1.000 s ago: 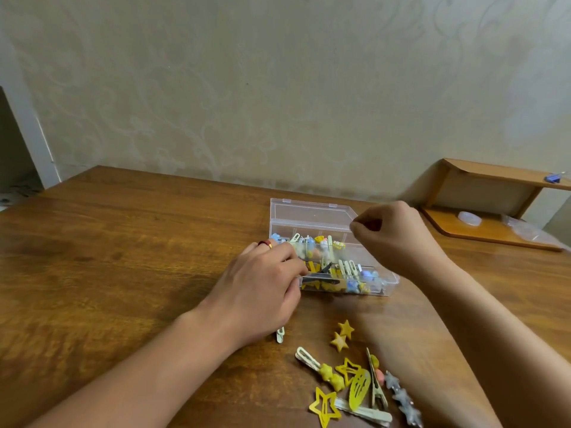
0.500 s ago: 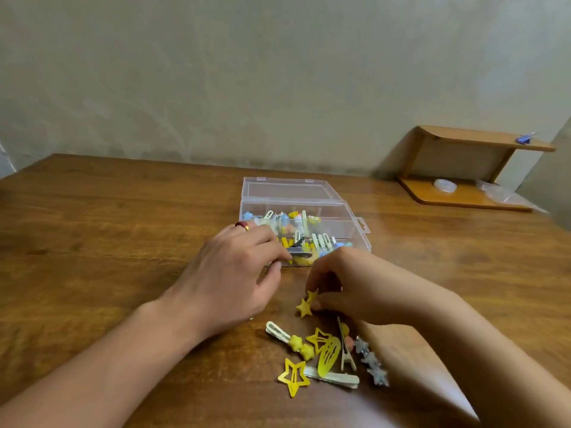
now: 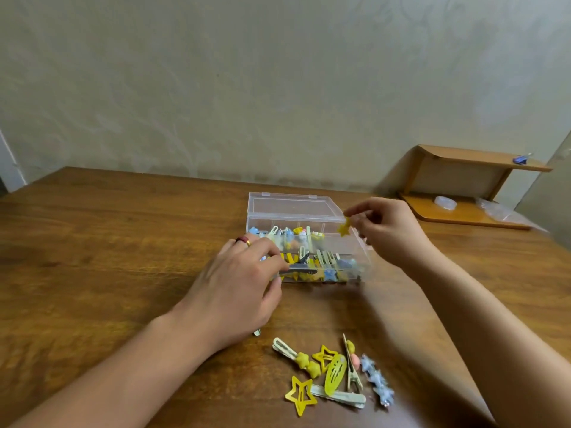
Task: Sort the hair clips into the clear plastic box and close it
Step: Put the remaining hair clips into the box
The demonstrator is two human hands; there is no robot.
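1. A pale wall with a faint swirling pattern fills the upper half of the view.
2. The brown wooden surface runs right up against it, grain showing, softly lit.
3. At far right stands a small wooden shelf, a blue object on top and a clear round lid on its lower board.

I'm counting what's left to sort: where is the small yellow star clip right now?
In the head view, the small yellow star clip is pinched in the right hand, held above the right end of the open clear box.
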